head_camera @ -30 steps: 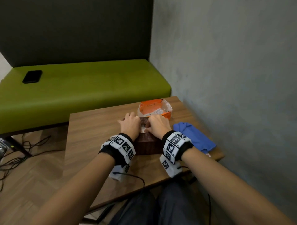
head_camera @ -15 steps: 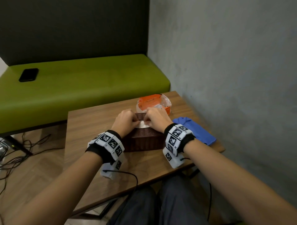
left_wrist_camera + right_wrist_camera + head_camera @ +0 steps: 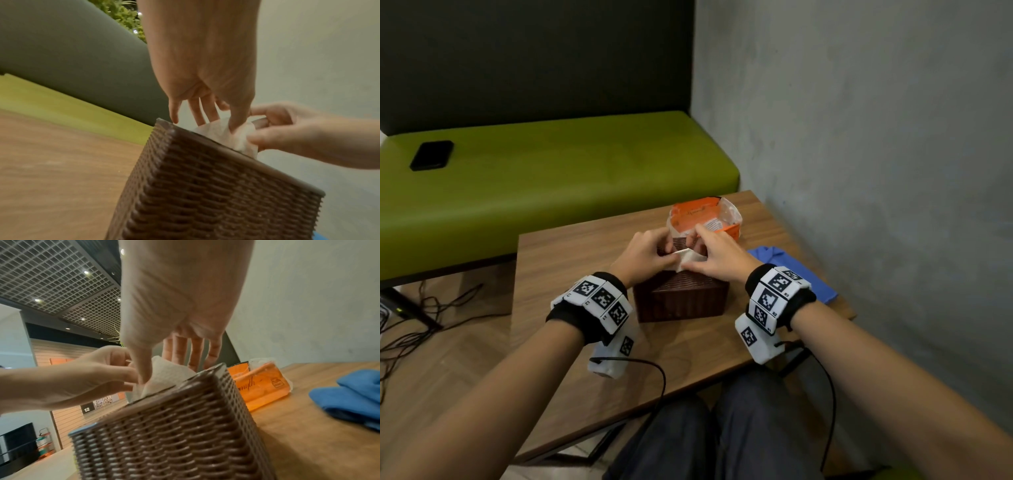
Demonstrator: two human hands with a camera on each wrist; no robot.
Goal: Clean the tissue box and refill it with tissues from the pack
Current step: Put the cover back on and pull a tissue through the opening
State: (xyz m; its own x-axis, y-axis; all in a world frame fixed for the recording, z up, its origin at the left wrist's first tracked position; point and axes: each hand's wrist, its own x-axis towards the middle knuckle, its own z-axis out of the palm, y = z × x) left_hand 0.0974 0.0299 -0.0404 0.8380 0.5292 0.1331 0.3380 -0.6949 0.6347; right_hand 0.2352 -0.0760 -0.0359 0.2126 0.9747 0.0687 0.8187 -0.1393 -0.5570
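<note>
A brown woven tissue box (image 3: 681,298) (image 3: 205,194) (image 3: 164,434) stands on the wooden table (image 3: 571,267). A white tissue (image 3: 688,260) (image 3: 226,134) (image 3: 166,378) sticks up out of the slot in its top. My left hand (image 3: 643,257) (image 3: 205,81) pinches the tissue from the left with thumb and fingers. My right hand (image 3: 715,253) (image 3: 174,313) pinches it from the right, thumb on the near face. Right behind the box lies the orange tissue pack (image 3: 705,219) (image 3: 261,386), torn open.
A blue cloth (image 3: 791,274) (image 3: 349,399) lies on the table to the right of the box, near the grey wall (image 3: 876,171). A green bench (image 3: 551,178) with a black phone (image 3: 431,154) on it runs behind the table. Cables (image 3: 421,325) trail on the floor at left.
Both hands have risen from lying over the box top to pinching the tissue, which now stands clear of the slot. The box sits turned a little compared with the earliest frame.
</note>
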